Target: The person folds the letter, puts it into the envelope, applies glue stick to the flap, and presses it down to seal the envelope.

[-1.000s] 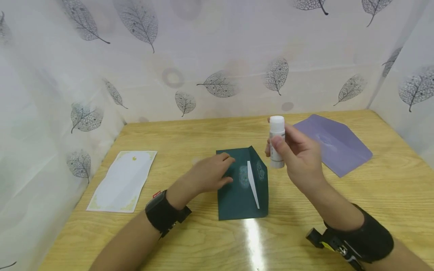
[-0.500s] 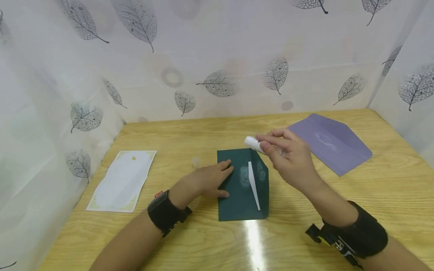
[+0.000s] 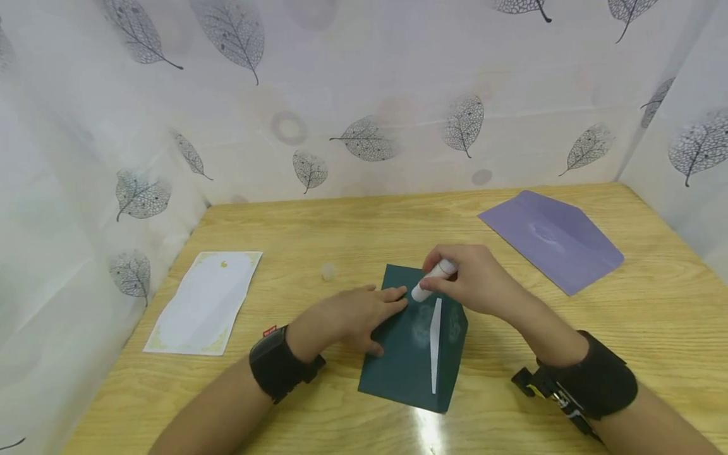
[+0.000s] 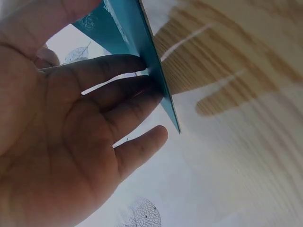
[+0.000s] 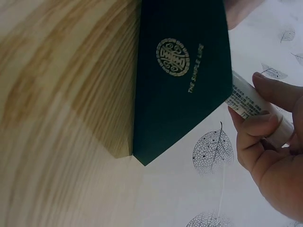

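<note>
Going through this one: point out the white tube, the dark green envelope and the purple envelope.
White tube (image 3: 435,277): head view, on the middle of its barrel.
Dark green envelope (image 3: 401,355): head view, on the middle of its body.
Purple envelope (image 3: 560,249): head view, near the middle of its visible face.

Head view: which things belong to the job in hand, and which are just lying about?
In the job, it seems:
- dark green envelope, under the left hand
- white glue stick, held by the right hand

Apparently lying about:
- purple envelope
- gold-cornered white sheet

Can't place: small pale object.
</note>
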The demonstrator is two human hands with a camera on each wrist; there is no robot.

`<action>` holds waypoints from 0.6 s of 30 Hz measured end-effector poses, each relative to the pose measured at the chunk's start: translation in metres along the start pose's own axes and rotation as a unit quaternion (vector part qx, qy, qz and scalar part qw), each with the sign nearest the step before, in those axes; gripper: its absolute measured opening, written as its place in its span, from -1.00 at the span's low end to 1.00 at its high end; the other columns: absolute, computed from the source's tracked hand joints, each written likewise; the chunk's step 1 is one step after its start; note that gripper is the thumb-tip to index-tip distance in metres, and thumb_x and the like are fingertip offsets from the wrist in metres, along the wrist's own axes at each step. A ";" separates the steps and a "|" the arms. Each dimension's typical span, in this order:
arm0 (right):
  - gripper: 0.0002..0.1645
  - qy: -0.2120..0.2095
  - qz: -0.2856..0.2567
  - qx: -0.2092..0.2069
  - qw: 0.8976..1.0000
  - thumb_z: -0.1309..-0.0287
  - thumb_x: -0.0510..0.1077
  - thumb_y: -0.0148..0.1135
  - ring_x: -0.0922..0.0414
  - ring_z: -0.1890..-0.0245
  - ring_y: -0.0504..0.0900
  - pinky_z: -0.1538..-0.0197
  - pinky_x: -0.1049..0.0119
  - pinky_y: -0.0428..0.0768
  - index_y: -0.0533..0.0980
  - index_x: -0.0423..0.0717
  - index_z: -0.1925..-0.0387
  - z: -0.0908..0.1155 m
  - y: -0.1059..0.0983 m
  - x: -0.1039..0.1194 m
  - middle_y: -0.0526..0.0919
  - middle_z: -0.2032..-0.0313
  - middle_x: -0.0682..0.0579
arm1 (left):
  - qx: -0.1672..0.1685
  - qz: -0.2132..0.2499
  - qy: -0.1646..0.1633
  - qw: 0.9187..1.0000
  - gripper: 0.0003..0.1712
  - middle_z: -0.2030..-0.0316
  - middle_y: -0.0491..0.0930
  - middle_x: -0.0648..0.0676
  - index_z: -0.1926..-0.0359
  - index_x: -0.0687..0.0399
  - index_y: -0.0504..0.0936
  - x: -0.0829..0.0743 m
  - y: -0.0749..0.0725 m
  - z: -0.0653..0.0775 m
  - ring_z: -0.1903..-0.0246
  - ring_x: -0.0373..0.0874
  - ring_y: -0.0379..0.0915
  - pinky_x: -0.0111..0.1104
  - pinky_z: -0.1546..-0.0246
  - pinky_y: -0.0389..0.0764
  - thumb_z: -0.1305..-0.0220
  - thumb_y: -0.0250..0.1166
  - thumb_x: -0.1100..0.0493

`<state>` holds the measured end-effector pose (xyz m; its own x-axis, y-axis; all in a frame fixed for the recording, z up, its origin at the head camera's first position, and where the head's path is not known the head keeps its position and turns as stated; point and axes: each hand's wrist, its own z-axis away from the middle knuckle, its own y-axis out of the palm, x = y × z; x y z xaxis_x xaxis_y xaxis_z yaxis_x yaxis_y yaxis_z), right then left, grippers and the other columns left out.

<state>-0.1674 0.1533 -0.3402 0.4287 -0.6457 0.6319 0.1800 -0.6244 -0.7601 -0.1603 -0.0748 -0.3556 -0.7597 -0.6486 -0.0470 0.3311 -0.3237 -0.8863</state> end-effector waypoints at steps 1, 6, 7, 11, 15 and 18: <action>-0.80 -0.008 0.007 0.010 1.000 -0.12 -0.13 0.47 0.21 0.52 0.52 0.47 0.35 0.55 0.62 -0.05 0.23 0.000 0.001 -0.001 0.67 0.38 0.05 | -0.002 0.001 0.002 1.000 0.09 -0.58 -0.08 0.03 -0.57 0.04 0.05 -0.001 0.000 0.000 -0.50 -0.15 0.06 -0.19 -0.52 0.06 -0.20 0.41 -0.20; -0.82 -0.065 0.046 0.056 0.995 -0.16 -0.25 0.40 0.28 0.56 0.44 0.47 0.39 0.52 0.58 -0.09 0.20 0.001 0.005 -0.003 0.62 0.41 0.11 | -0.010 -0.008 0.010 1.000 0.12 -0.57 -0.03 0.03 -0.56 0.06 0.08 -0.006 0.000 0.000 -0.48 -0.14 0.11 -0.22 -0.51 0.10 -0.15 0.44 -0.22; -0.82 -0.076 0.053 0.065 0.994 -0.16 -0.27 0.38 0.30 0.57 0.42 0.48 0.40 0.50 0.58 -0.10 0.20 0.001 0.005 -0.003 0.61 0.42 0.13 | -0.010 -0.012 0.009 1.000 0.12 -0.57 -0.03 0.03 -0.56 0.06 0.07 -0.007 0.000 0.000 -0.48 -0.14 0.11 -0.23 -0.50 0.11 -0.15 0.43 -0.23; -0.80 -0.097 0.076 0.090 0.988 -0.13 -0.33 0.35 0.34 0.61 0.39 0.51 0.43 0.47 0.57 -0.10 0.19 0.003 0.007 -0.005 0.64 0.42 0.13 | -0.010 -0.033 0.002 0.999 0.13 -0.58 -0.06 0.03 -0.56 0.05 0.06 -0.010 0.000 0.001 -0.50 -0.17 0.07 -0.23 -0.50 0.13 -0.16 0.39 -0.29; -0.76 -0.100 0.095 0.105 0.985 -0.13 -0.34 0.36 0.34 0.54 0.47 0.47 0.44 0.49 0.56 -0.10 0.17 0.004 0.008 -0.003 0.69 0.36 0.07 | -0.012 -0.051 0.000 0.999 0.12 -0.58 -0.07 0.03 -0.56 0.04 0.06 -0.012 0.002 0.002 -0.52 -0.19 0.00 -0.22 -0.49 0.15 -0.17 0.36 -0.32; -0.76 -0.109 0.115 0.122 0.980 -0.15 -0.33 0.36 0.32 0.50 0.53 0.45 0.43 0.51 0.55 -0.09 0.16 0.005 0.008 0.000 0.70 0.36 0.07 | -0.010 -0.057 -0.004 0.998 0.13 -0.58 -0.09 0.02 -0.57 0.03 0.04 -0.013 0.002 0.002 -0.53 -0.19 -0.05 -0.18 -0.50 0.12 -0.17 0.34 -0.34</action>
<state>-0.1618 0.1506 -0.3474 0.6566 -0.6310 0.4132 0.2520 -0.3328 -0.9087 -0.1486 -0.0684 -0.3562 -0.7866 -0.6147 0.0578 0.2324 -0.3815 -0.8947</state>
